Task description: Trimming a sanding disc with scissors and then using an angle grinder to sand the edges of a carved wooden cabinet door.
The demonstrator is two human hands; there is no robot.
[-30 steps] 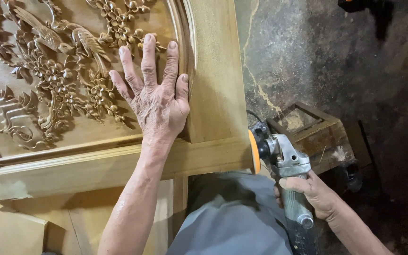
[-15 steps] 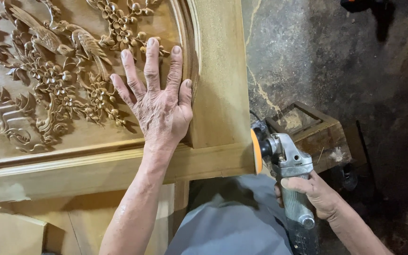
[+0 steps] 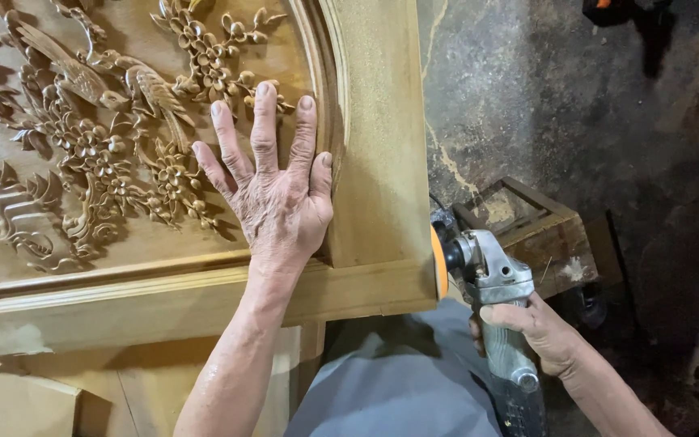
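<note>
At panel's rt edge, right hand [image 3: 540, 336] wrapped tight on grey angle grinder [image 3: 495, 311], orange disc on large carved tan wood panel [image 3: 370, 186]; left hand [image 3: 273, 190] open, flat on carving — keep disc flat w/ light pressure.

Soft, even light is falling on the carved wooden panel [image 3: 123, 162] from above, leaving shallow shadows in the relief — no glare is showing. The concrete floor [image 3: 592, 105] is receding into dimness toward the right edge. Focus is holding sharp throughout, with no motion blur.
</note>
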